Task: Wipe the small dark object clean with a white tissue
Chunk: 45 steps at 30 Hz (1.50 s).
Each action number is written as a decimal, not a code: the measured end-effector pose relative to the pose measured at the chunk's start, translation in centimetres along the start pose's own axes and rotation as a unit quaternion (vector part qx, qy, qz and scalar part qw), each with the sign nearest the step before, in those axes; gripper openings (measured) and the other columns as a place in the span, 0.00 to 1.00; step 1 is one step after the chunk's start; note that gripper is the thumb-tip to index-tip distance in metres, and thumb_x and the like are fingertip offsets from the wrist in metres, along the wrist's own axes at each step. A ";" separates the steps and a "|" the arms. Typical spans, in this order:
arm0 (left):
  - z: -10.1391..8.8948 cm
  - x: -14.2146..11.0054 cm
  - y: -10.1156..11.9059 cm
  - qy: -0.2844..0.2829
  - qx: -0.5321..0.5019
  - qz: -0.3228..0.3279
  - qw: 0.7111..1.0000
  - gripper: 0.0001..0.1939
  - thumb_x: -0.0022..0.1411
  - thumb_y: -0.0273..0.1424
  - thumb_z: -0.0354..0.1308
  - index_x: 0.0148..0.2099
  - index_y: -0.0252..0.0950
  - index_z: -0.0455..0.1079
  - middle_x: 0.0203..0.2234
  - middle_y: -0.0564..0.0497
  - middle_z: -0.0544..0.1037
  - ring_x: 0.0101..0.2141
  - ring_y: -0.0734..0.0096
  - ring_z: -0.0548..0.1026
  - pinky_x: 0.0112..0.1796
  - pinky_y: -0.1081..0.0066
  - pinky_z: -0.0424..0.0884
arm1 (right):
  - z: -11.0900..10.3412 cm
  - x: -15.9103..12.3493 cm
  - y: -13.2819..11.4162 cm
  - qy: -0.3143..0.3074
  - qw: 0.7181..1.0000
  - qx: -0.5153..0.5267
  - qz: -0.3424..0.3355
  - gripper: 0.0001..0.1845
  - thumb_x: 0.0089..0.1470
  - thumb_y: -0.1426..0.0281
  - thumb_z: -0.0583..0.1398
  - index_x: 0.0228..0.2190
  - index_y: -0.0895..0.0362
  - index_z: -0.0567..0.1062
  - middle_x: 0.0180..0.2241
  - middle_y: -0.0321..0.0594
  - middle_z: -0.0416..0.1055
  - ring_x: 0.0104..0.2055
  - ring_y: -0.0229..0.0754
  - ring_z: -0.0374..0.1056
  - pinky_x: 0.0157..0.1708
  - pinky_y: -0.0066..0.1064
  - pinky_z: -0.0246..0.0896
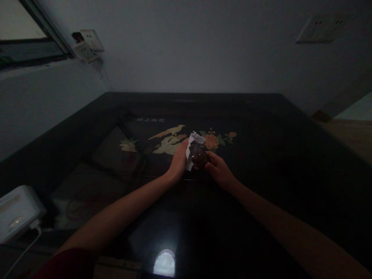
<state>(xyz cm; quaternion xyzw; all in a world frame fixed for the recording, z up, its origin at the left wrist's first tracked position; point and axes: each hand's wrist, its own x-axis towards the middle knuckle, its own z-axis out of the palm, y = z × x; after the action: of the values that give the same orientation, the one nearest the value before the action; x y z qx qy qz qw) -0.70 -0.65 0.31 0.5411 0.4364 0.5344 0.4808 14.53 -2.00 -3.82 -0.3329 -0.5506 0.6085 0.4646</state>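
Note:
Both my hands meet over the middle of a glossy black table [261, 162] painted with birds and flowers. My left hand [178, 162] is closed on a crumpled white tissue [193, 140], which it presses against a small dark reddish-brown rounded object [199, 155]. My right hand [218, 169] grips that object from the right, fingers wrapped round its side. In the dim light I cannot make out what the object is. The tissue covers its left and top.
A white box-shaped device [16, 211] with a cable sits at the table's near left corner. White wall sockets [87, 46] hang at the upper left, another socket plate [325, 27] at the upper right. Walls close in behind and to the left.

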 end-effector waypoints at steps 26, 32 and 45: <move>-0.6 -0.3 0.7 -0.040 0.071 0.175 0.981 0.24 0.68 0.45 0.40 0.43 0.36 0.73 0.41 0.44 0.79 0.44 0.61 0.75 0.49 0.60 0.69 | 0.0 -0.1 -0.2 0.014 1.000 -0.007 0.002 0.27 0.43 0.54 0.67 0.42 0.57 0.72 0.38 0.42 0.74 0.40 0.46 0.71 0.40 0.35 0.64; 0.2 -0.1 0.0 0.005 -0.049 -0.022 0.999 0.21 0.66 0.44 0.44 0.40 0.37 0.73 0.33 0.48 0.78 0.30 0.65 0.75 0.33 0.66 0.73 | 0.2 -0.1 -0.1 0.015 1.000 -0.003 -0.002 0.27 0.42 0.51 0.67 0.38 0.55 0.71 0.34 0.39 0.74 0.39 0.46 0.72 0.38 0.35 0.65; -1.4 0.3 0.6 -0.127 0.265 0.424 0.857 0.19 0.69 0.34 0.39 0.49 0.35 0.69 0.48 0.41 0.76 0.53 0.62 0.70 0.56 0.56 0.62 | 0.2 -0.1 -0.4 0.018 0.999 -0.039 -0.018 0.21 0.45 0.55 0.65 0.35 0.56 0.69 0.31 0.36 0.70 0.33 0.41 0.67 0.33 0.32 0.62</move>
<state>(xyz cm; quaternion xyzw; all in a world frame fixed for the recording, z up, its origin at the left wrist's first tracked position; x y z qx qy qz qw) -2.15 -0.34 0.93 0.8441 0.2249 0.4769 0.0974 14.52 -2.21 -3.38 -0.3517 -0.5717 0.5717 0.4718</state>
